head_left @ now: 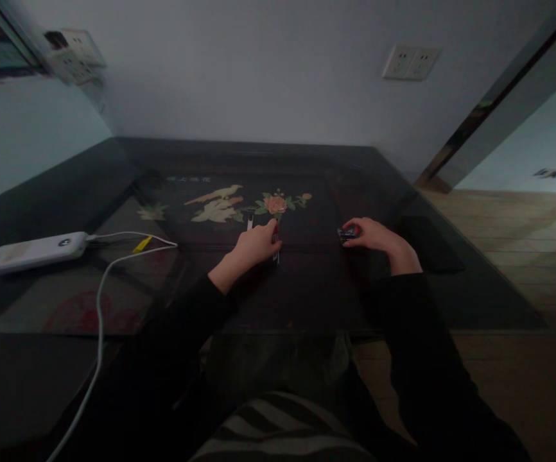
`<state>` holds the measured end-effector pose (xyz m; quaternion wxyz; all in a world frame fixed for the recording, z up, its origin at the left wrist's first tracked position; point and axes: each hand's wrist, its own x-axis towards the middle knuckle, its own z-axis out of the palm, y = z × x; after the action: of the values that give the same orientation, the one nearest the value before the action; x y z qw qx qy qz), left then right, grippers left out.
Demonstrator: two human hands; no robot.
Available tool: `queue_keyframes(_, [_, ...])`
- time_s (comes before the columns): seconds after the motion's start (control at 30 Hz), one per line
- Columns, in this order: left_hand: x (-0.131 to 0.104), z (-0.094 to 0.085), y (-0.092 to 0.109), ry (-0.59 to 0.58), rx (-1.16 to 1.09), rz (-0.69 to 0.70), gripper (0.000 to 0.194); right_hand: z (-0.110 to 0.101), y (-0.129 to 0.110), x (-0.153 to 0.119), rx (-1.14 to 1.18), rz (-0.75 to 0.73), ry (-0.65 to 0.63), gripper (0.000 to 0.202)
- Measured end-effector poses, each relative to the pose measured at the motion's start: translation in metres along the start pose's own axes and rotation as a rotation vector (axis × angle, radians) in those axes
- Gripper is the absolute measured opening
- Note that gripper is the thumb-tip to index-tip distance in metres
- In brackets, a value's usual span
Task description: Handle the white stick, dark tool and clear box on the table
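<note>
While the left hand (pixel 257 242) pinches a slim item (pixel 276 256), the right hand (pixel 374 234) grasps a small object (pixel 349 233)

Although the lighting is low, both hands are visible over the dark tabletop (pixel 307 301), in black sleeves and well apart. The left grip is narrow: thumb and forefinger are brought together on the slim item, which shows red at the fingertips and metallic grey below the thumb. Its position is near the middle of the tabletop, on the near side of a printed flower (pixel 275 205). A short pale strip (pixel 250 222) is visible just beyond the knuckles; at this size and in this light, it cannot be determined whether it is part of the same item.

The right grip is also narrow, with thumb and fingers curled about the small object. Red, black and silvery parts are noted, protruding on the side facing the left hand. A black pad (pixel 429 247) lies to the right of the right wrist.

At the left of the tabletop rests a white oblong device (pixel 34 252), with a white cable (pixel 99 308) connected at its right end and a yellow tag (pixel 142 244) at the cable. A printed bird (pixel 217 206) is left of the flower. A double socket (pixel 411 62) is fitted to the wall (pixel 244 77) beyond.
</note>
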<state>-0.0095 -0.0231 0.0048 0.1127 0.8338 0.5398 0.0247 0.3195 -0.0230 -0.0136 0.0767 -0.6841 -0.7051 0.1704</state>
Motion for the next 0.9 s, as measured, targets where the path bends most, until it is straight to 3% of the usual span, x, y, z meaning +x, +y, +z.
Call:
queue_keyframes(0.13, [0.002, 0.004, 0.0, 0.019, -0.043, 0.01, 0.034, 0.013, -0.02, 0.003, 0.016, -0.081, 0.037, 0.041])
queue_keyframes(0.3, [0.008, 0.011, -0.003, 0.039, -0.119, 0.01, 0.026, 0.038, -0.064, 0.0, 0.039, -0.236, 0.123, 0.041])
queue_keyframes(0.47, [0.01, 0.014, -0.004, 0.076, -0.149, -0.003, 0.026, 0.052, -0.096, -0.003, 0.078, -0.291, 0.157, 0.038])
queue_keyframes(0.73, [0.011, 0.016, -0.006, 0.111, -0.148, 0.014, 0.027, 0.054, -0.094, 0.001, 0.094, -0.306, 0.141, 0.046])
queue_keyframes(0.9, [0.011, 0.016, -0.006, 0.102, -0.143, 0.027, 0.028, 0.055, -0.089, 0.005, 0.124, -0.311, 0.135, 0.041])
